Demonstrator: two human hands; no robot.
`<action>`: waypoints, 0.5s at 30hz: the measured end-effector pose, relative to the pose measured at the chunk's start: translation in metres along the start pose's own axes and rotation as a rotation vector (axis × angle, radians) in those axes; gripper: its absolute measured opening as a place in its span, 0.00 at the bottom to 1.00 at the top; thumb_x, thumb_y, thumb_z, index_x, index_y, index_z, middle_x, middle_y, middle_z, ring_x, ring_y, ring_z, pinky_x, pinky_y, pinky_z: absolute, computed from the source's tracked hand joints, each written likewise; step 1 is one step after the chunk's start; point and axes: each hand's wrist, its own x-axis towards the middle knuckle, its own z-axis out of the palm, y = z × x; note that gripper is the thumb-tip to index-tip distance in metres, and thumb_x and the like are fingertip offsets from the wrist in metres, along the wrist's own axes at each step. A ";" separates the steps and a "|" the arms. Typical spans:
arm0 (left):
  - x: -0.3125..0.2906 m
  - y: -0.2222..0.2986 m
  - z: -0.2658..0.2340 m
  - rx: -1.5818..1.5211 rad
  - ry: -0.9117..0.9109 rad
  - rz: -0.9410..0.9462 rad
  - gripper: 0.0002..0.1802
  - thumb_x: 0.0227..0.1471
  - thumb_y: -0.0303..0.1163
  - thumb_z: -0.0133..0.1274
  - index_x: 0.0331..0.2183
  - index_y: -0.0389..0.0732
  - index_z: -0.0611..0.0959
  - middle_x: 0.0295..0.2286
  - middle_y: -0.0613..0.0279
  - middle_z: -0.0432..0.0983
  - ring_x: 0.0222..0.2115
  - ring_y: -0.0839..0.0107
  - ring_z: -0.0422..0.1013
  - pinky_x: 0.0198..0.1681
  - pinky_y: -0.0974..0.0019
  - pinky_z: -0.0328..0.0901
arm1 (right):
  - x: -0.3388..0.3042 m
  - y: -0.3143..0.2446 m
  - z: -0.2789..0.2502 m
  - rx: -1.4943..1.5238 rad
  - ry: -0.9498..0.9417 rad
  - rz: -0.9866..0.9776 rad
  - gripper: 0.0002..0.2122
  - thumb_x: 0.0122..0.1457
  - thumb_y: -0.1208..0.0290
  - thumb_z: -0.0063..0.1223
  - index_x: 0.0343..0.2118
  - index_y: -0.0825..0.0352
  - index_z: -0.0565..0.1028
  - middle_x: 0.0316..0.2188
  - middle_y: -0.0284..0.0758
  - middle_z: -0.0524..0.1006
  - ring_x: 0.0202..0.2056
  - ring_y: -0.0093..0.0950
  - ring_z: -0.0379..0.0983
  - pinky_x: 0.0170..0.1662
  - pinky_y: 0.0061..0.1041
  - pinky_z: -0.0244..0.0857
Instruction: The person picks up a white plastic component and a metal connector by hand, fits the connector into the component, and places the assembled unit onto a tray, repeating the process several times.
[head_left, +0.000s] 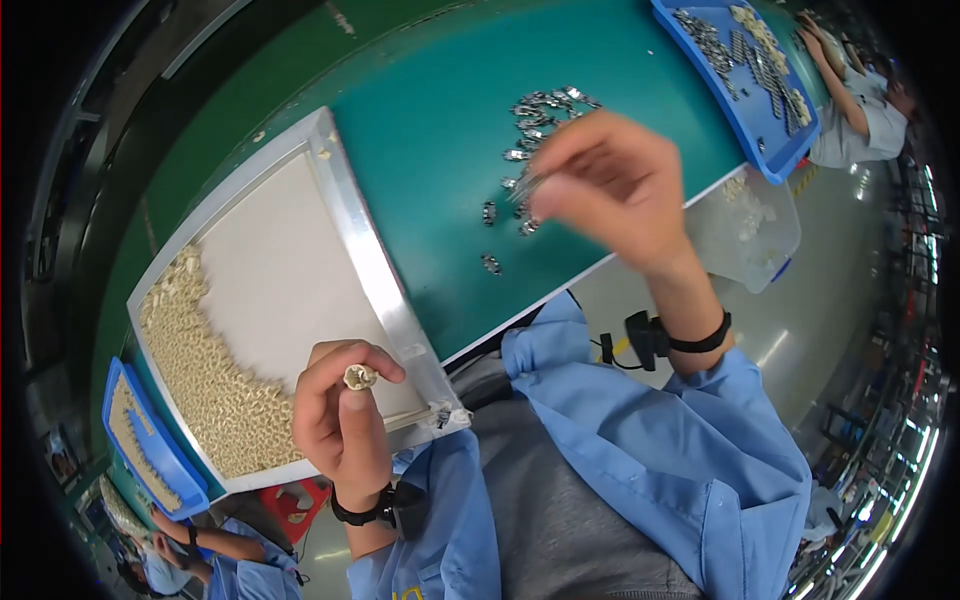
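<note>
My left hand (345, 415) pinches a small cream-coloured round part (360, 377) between thumb and fingers, its hollow end facing up, above the near edge of a metal-framed tray (360, 225). My right hand (615, 190) is smeared by motion over the green table. Its thumb and forefinger close on a thin shiny metal piece (523, 188), too blurred to name more exactly. Beneath and beyond that hand lies a loose pile of small silver metal parts (540, 105). A single metal part (491, 264) rests apart from the pile, nearer to me.
Many cream parts (215, 385) fill the left side of the framed tray. A blue tray (745, 130) at the far right holds metal and cream parts; another blue tray (190, 490) stands left. A clear bin (745, 235) sits below the table edge. Co-workers (860, 120) work at both sides.
</note>
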 end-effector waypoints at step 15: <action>0.006 0.004 0.021 -0.076 -0.028 -0.053 0.15 0.65 0.31 0.48 0.45 0.28 0.80 0.38 0.51 0.75 0.35 0.66 0.73 0.42 0.66 0.67 | 0.006 -0.014 0.064 0.199 -0.357 -0.060 0.09 0.52 0.87 0.65 0.37 0.75 0.82 0.34 0.43 0.83 0.34 0.31 0.81 0.34 0.25 0.73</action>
